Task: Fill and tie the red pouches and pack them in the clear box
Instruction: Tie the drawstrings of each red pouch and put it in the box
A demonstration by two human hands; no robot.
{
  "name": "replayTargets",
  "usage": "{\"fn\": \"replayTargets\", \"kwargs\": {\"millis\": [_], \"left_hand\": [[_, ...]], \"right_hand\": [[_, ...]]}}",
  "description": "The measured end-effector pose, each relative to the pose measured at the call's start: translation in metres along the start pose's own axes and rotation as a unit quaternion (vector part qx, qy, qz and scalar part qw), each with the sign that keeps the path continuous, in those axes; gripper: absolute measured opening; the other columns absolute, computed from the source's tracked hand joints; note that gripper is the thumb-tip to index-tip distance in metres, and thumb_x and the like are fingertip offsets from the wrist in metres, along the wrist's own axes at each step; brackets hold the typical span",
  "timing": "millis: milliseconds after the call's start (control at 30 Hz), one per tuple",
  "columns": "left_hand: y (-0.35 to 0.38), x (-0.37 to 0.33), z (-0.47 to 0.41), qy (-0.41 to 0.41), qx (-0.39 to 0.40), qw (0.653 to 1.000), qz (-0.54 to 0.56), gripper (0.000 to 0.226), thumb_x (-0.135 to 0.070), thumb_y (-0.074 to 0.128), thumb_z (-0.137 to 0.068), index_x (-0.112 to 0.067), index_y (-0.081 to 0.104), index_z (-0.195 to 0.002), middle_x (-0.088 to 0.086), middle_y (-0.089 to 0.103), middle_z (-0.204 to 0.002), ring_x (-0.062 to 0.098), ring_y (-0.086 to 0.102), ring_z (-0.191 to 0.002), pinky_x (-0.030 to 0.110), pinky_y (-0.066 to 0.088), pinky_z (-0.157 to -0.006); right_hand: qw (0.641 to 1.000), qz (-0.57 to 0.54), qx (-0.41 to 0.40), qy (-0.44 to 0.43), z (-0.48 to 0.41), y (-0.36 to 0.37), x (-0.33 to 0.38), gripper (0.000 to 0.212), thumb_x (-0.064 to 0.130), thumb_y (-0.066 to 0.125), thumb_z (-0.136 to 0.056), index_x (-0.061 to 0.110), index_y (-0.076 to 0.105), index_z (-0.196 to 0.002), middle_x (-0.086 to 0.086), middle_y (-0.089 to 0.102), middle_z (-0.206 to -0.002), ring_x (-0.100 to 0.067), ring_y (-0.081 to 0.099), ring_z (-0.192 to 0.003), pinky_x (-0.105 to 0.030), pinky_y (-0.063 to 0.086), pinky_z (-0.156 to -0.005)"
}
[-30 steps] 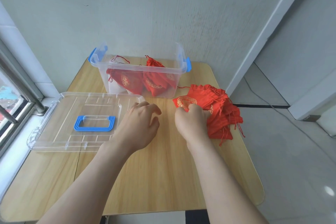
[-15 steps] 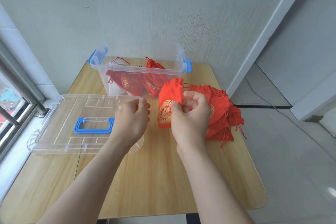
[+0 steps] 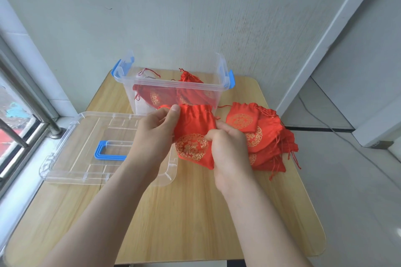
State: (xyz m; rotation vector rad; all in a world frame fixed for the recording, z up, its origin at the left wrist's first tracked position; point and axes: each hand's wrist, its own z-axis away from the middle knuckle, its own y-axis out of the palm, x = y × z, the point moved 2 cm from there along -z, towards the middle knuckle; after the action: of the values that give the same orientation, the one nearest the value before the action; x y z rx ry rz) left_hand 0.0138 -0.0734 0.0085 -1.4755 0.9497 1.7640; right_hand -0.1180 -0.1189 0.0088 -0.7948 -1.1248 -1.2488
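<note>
On the wooden tabletop the big things have not moved: the clear box stands at the far edge with some filled and tied pouches already inside, and its clear lid with the blue handle lies flat at the left edge, one corner hidden under our left arm. The pile of flat red pouches is still at the right edge, but one second ago our right hand was pressing on its top, and now it has left the pile. What changed is one red pouch: it was taken from the pile and brought toward the middle, and we now hold it in front of the box, between the lid and the pile, with the gold emblem toward us. Our left hand, which was empty and waiting before, now pinches the gathered mouth at its upper left corner, and the right hand grips its right side with curled fingers. The pouch looks flat and empty, so we judge that a new round has started: the next step is to open the mouth and fill it. We cannot see anything on the table to fill it with.
</note>
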Motion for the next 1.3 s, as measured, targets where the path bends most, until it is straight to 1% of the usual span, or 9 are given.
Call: {"fn": "replayTargets", "kwargs": {"millis": [133, 233, 367, 567, 767, 1000, 1100, 1167, 1300], "left_hand": [[-0.001, -0.006, 0.003, 0.034, 0.000, 0.999, 0.010, 0.027, -0.032, 0.062, -0.106, -0.009, 0.075, -0.113, 0.007, 0.081, -0.102, 0.017, 0.076, -0.092, 0.029, 0.063, -0.083], [-0.005, -0.008, 0.001, 0.055, -0.036, 0.998, 0.022, 0.022, -0.025, 0.064, -0.105, -0.009, 0.077, -0.111, 0.004, 0.082, -0.098, 0.016, 0.077, -0.093, 0.029, 0.064, -0.088], [-0.012, -0.007, -0.004, 0.047, -0.063, 0.996, 0.046, 0.027, -0.029, 0.061, -0.107, -0.010, 0.079, -0.110, 0.007, 0.080, -0.096, 0.022, 0.077, -0.095, 0.039, 0.063, -0.095], [-0.014, -0.009, -0.002, 0.033, -0.069, 0.995, 0.066, 0.032, -0.034, 0.057, -0.108, -0.010, 0.078, -0.111, 0.010, 0.081, -0.099, 0.024, 0.079, -0.099, 0.040, 0.063, -0.095], [-0.016, -0.011, 0.004, 0.040, -0.088, 0.995, 0.035, 0.032, -0.038, 0.061, -0.106, -0.013, 0.080, -0.107, 0.004, 0.081, -0.095, 0.016, 0.077, -0.092, 0.039, 0.064, -0.091], [-0.012, -0.011, 0.006, 0.036, -0.076, 0.996, 0.012, 0.034, -0.040, 0.060, -0.106, -0.015, 0.081, -0.102, 0.002, 0.080, -0.092, 0.015, 0.075, -0.084, 0.034, 0.064, -0.084], [-0.011, -0.010, 0.006, 0.038, -0.077, 0.996, 0.016, 0.033, -0.038, 0.060, -0.107, -0.014, 0.082, -0.102, 0.000, 0.077, -0.086, 0.011, 0.067, -0.075, 0.034, 0.065, -0.082], [-0.010, -0.009, 0.004, 0.034, -0.076, 0.996, 0.040, 0.032, -0.035, 0.061, -0.106, -0.010, 0.081, -0.103, 0.003, 0.075, -0.085, 0.013, 0.065, -0.074, 0.036, 0.066, -0.084], [-0.008, -0.007, 0.002, 0.024, -0.075, 0.993, 0.087, 0.031, -0.030, 0.061, -0.107, -0.004, 0.078, -0.110, 0.008, 0.076, -0.092, 0.019, 0.067, -0.078, 0.036, 0.066, -0.084]], "right_hand": [[1.000, 0.008, 0.008, -0.017, -0.001, 0.001, 0.002, 0.025, 0.017, 0.060, -0.079, 0.007, 0.074, -0.098, -0.015, 0.068, -0.085, -0.022, 0.055, -0.080, -0.041, 0.045, -0.074], [0.999, 0.007, 0.022, -0.044, -0.003, 0.002, 0.002, 0.023, 0.022, 0.064, -0.088, 0.007, 0.074, -0.103, -0.030, 0.072, -0.108, -0.021, 0.060, -0.083, -0.043, 0.052, -0.079], [0.996, -0.004, 0.019, -0.090, -0.004, 0.003, 0.004, 0.014, 0.019, 0.066, -0.099, 0.011, 0.077, -0.102, -0.015, 0.080, -0.106, -0.027, 0.073, -0.098, -0.058, 0.058, -0.101], [0.991, -0.038, 0.015, -0.128, -0.001, 0.001, 0.012, 0.018, 0.008, 0.061, -0.104, 0.017, 0.074, -0.114, -0.003, 0.079, -0.111, -0.016, 0.072, -0.105, -0.048, 0.053, -0.110], [0.992, -0.035, -0.008, -0.122, -0.001, -0.004, 0.006, 0.023, 0.022, 0.056, -0.107, 0.025, 0.078, -0.110, 0.002, 0.078, -0.120, -0.019, 0.070, -0.122, -0.052, 0.049, -0.115], [0.995, -0.052, -0.023, -0.085, -0.002, -0.008, 0.009, 0.022, 0.033, 0.059, -0.087, 0.029, 0.079, -0.096, -0.006, 0.079, -0.113, -0.032, 0.071, -0.117, -0.060, 0.051, -0.110], [0.996, -0.050, -0.025, -0.065, 0.000, -0.009, 0.010, 0.023, 0.039, 0.062, -0.085, 0.023, 0.076, -0.095, -0.002, 0.078, -0.103, -0.028, 0.072, -0.103, -0.047, 0.052, -0.106], [0.997, -0.048, -0.032, -0.060, 0.002, -0.011, 0.012, 0.022, 0.039, 0.065, -0.087, 0.018, 0.072, -0.090, 0.003, 0.064, -0.087, -0.019, 0.059, -0.085, -0.040, 0.048, -0.089], [0.997, -0.057, -0.045, -0.036, 0.000, -0.014, 0.015, 0.018, 0.021, 0.059, -0.103, 0.023, 0.073, -0.092, 0.019, 0.054, -0.066, -0.005, 0.048, -0.066, -0.024, 0.036, -0.068]]}}
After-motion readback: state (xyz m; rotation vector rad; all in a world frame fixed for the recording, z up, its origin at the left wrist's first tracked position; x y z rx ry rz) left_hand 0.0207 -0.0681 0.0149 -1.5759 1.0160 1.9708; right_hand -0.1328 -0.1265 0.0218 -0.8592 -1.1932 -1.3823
